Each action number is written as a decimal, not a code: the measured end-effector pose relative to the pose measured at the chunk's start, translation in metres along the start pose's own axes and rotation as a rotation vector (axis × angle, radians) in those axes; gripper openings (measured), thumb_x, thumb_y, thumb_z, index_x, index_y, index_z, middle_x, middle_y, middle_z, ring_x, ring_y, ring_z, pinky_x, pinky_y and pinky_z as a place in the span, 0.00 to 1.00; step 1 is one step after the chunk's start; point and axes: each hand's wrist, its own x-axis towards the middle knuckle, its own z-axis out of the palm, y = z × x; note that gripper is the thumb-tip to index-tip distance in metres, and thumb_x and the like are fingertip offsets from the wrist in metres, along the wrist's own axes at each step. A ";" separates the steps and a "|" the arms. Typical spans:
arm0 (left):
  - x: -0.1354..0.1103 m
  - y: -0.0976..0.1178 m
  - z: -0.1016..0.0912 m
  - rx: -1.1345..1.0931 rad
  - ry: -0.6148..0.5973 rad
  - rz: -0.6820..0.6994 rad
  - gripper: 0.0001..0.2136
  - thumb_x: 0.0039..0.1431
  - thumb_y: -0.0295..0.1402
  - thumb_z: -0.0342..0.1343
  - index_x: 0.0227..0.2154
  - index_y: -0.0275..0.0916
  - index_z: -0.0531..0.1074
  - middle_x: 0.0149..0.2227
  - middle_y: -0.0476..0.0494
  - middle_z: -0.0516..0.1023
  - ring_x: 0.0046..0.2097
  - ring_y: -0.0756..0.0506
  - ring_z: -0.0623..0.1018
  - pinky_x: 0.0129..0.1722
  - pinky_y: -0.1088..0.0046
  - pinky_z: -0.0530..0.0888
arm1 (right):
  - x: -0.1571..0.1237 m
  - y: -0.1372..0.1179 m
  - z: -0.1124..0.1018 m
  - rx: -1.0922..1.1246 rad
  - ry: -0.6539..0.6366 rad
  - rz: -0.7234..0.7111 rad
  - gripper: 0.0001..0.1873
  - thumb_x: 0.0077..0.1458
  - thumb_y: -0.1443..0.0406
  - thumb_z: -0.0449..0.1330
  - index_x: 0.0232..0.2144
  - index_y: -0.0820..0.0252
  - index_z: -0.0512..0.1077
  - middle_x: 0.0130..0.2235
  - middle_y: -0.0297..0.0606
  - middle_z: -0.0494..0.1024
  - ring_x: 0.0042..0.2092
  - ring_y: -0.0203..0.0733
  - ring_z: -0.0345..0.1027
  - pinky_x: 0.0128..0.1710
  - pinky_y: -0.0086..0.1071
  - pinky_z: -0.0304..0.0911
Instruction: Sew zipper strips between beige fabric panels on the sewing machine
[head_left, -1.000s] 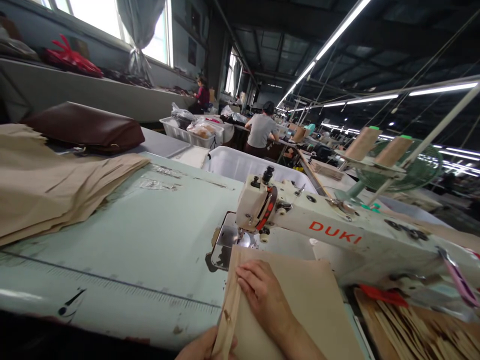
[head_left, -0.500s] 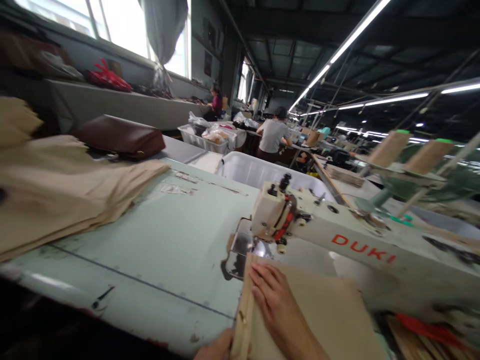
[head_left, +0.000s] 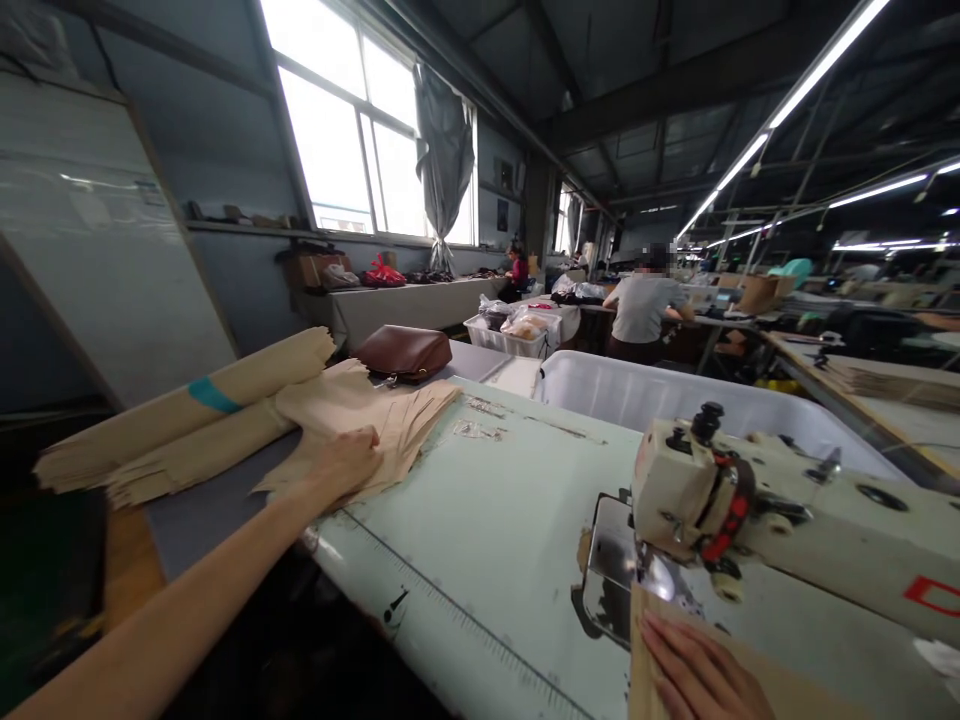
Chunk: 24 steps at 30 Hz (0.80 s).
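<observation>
My left hand [head_left: 349, 462] reaches out to a stack of beige fabric pieces [head_left: 409, 415] on the left of the table. Its fingers are curled down onto the top layer, with the fingertips partly hidden. My right hand [head_left: 701, 668] lies flat, fingers stretched out, on a beige fabric panel [head_left: 640, 640] with a folded strip along its left edge. The far end of that panel lies at the needle area of a sewing machine [head_left: 679, 490], whose lamp shines on the metal plate.
Rolled beige fabric [head_left: 217, 400] with a blue band and a brown leather bag [head_left: 405, 352] lie beyond the stack. A white plastic bin [head_left: 600, 375] stands behind the pale green table [head_left: 495, 530]. Farther off, a person in a grey shirt [head_left: 649, 310] bends over a bench.
My left hand has left the panel's near edge and moved left to the fabric stack. My right hand stays on the panel. The view has swung left.
</observation>
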 end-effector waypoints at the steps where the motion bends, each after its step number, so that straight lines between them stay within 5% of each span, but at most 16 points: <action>1: 0.002 -0.005 0.001 0.048 -0.013 0.012 0.14 0.67 0.39 0.56 0.48 0.34 0.72 0.50 0.39 0.74 0.50 0.40 0.75 0.52 0.53 0.72 | 0.001 -0.001 -0.001 0.005 0.003 0.007 0.18 0.65 0.56 0.53 0.48 0.54 0.79 0.49 0.33 0.80 0.43 0.40 0.76 0.40 0.27 0.72; 17: -0.009 -0.038 0.034 0.177 -0.042 0.315 0.09 0.64 0.33 0.60 0.43 0.34 0.73 0.53 0.39 0.71 0.55 0.39 0.72 0.54 0.54 0.70 | 0.004 -0.012 -0.007 0.085 0.008 0.118 0.19 0.67 0.57 0.51 0.50 0.56 0.77 0.51 0.35 0.79 0.47 0.41 0.74 0.45 0.30 0.70; 21: -0.012 -0.036 0.030 0.110 -0.081 0.294 0.06 0.65 0.29 0.57 0.32 0.33 0.73 0.45 0.40 0.74 0.47 0.43 0.74 0.52 0.60 0.70 | 0.006 -0.014 -0.010 0.066 -0.005 0.125 0.20 0.67 0.58 0.50 0.49 0.57 0.77 0.52 0.34 0.78 0.48 0.41 0.74 0.45 0.29 0.69; 24: -0.011 -0.036 0.017 0.038 -0.115 0.252 0.10 0.67 0.35 0.56 0.34 0.33 0.73 0.42 0.44 0.75 0.44 0.43 0.76 0.49 0.60 0.73 | 0.008 -0.015 -0.011 0.049 -0.017 0.122 0.20 0.68 0.59 0.49 0.49 0.58 0.77 0.52 0.34 0.78 0.48 0.41 0.74 0.46 0.30 0.68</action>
